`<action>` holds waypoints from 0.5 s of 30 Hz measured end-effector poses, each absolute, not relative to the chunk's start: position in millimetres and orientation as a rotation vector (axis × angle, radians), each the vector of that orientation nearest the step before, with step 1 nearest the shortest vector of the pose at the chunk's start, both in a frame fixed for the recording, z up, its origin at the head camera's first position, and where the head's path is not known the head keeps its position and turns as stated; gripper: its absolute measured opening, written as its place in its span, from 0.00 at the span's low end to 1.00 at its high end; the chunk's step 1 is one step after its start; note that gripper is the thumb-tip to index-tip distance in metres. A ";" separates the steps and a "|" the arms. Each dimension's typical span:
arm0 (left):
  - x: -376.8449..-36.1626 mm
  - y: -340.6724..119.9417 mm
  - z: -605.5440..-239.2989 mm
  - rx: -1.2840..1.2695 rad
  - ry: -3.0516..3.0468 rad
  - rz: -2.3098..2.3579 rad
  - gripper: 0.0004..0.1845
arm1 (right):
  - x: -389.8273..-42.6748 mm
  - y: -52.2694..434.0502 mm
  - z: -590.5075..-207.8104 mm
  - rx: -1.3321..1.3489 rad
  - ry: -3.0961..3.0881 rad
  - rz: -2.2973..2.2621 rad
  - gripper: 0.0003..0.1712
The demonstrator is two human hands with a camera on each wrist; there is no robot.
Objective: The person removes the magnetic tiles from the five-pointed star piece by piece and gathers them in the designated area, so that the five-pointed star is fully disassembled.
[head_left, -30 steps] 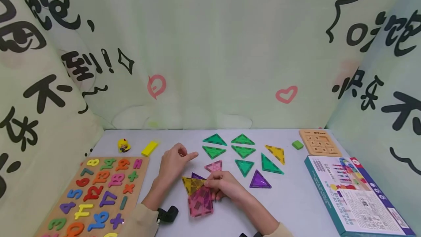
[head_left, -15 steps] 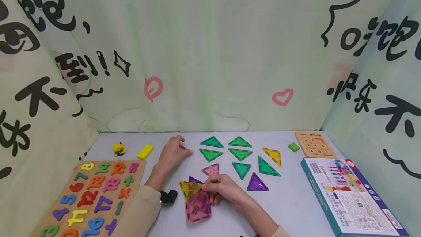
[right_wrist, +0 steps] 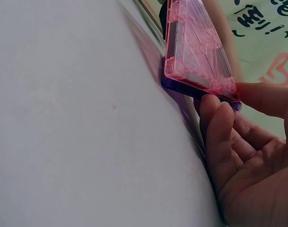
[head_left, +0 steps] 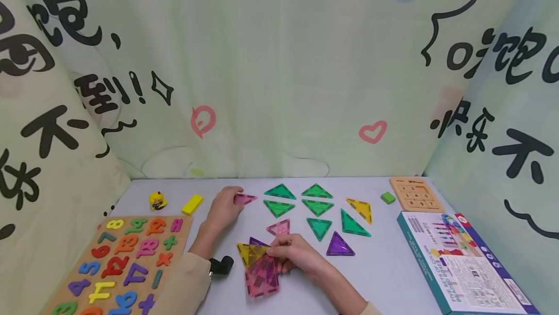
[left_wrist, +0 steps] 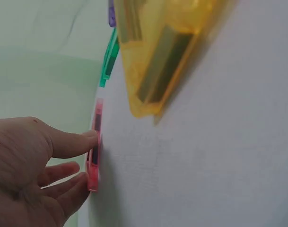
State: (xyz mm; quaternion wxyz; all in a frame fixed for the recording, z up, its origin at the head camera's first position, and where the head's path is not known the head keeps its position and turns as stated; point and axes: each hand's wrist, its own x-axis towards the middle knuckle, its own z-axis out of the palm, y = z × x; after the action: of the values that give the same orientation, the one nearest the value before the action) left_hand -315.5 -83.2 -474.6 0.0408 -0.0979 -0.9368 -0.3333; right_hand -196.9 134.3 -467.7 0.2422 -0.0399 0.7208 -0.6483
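Note:
My left hand lies on the white table and pinches the left end of a small pink triangle tile. In the left wrist view the left hand has its thumb and fingers on the edge of the pink triangle tile. My right hand grips a stack of tiles near the front: a yellow tile, a pink square tile and a purple tile. The right wrist view shows the right hand with the pink square tile lifted off the table on one side.
Several green triangles, another pink triangle, a purple triangle and a yellow triangle lie behind. A number board is at left, with a yellow block and duck. At right are a box, a wooden puzzle and a green block.
My left hand has moved back and left from a pointing pose, and the small pink triangle now shows at its fingertips. My right hand keeps hold of the stack.

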 end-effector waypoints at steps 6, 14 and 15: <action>-295.1 -92.5 -468.8 -0.262 -2.849 -1.014 0.25 | -195.4 129.3 -466.2 -0.119 2.013 -1.766 0.12; -251.3 -106.3 -458.8 -0.637 -3.082 -1.403 0.11 | -187.8 132.8 -466.4 -0.076 2.066 -1.762 0.13; -247.6 -108.1 -458.1 -0.696 -3.103 -1.426 0.11 | -187.7 132.8 -466.5 -0.079 2.066 -1.766 0.13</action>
State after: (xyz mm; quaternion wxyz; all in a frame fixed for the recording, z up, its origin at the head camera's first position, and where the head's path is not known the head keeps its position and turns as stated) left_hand -247.6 -108.1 -458.1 -0.1709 -0.1968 -0.8772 -0.4032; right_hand -187.7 132.8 -466.5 0.2098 -0.0285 0.7428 -0.6352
